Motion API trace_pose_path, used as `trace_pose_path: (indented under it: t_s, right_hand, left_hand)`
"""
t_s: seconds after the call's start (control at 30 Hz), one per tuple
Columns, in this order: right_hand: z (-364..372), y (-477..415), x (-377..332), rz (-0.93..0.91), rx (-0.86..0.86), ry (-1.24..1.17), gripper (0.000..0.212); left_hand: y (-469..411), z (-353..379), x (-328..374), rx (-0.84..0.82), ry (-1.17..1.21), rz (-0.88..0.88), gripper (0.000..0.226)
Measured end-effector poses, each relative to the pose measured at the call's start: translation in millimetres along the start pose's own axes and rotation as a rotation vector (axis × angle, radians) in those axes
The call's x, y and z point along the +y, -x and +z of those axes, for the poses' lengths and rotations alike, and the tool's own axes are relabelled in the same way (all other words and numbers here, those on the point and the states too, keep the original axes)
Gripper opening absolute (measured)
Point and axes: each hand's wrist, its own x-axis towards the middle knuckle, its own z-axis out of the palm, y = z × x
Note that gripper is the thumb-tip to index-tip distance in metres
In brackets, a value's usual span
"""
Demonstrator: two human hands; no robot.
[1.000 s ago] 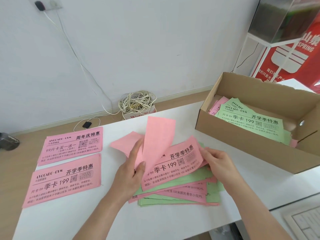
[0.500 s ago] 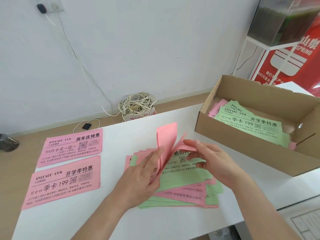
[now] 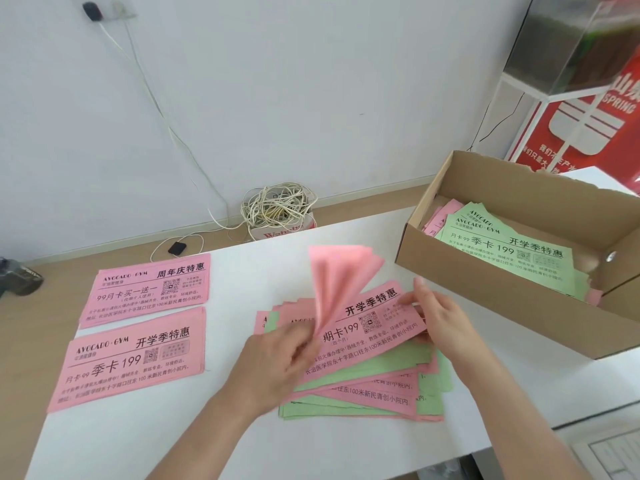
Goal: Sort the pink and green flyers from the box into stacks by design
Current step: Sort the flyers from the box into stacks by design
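Here, a white tabletop carries the work. At its far right sits an open cardboard box, with a green flyer face up inside and boxed pink flyers showing at its left end. In the middle, on the near side, lies a loose mixed pile of pink and green flyers, fanned and overlapping. On the left lie two sorted stacks, each showing one design: the far pink stack and, just beside it, the near pink stack. The left hand, blurred, is over the pile's left part, its grip clamped on the lower ends of several pink sheets that stand up fanned, blank sides showing. The right hand has its grip closed on the right end of the top pink flyer, thumb above, fingers beneath. Beyond the far edge, a coil of cable sits by the wall.
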Motion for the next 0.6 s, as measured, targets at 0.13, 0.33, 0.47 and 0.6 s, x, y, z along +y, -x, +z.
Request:
trace_pose_path:
  t_s: [0.13, 0.33, 0.47, 0.6]
  right_hand:
    - [-2.7, 0.2, -10.5, 0.059, -0.025, -0.034, 0.042]
    - [2.5, -0.1, -12.7, -0.09, -0.108, 0.309, 0.014]
    - [0.8, 10.5, -16.0, -0.23, -0.095, 0.271, 0.028]
    - [0.3, 25.1, -18.3, -0.317, -0.093, 0.026, 0.025]
  left_hand:
    - [0.5, 16.4, 5.3, 0.037, -0.4, 0.13, 0.038]
    - [1.9, 28.5, -1.3, 0.122, -0.307, 0.07, 0.02]
    - [9.2, 29.9, 5.5, 0.276, -0.028, -0.087, 0.061]
    - [13.3, 1.7, 18.0, 0.495, 0.592, -0.457, 0.086]
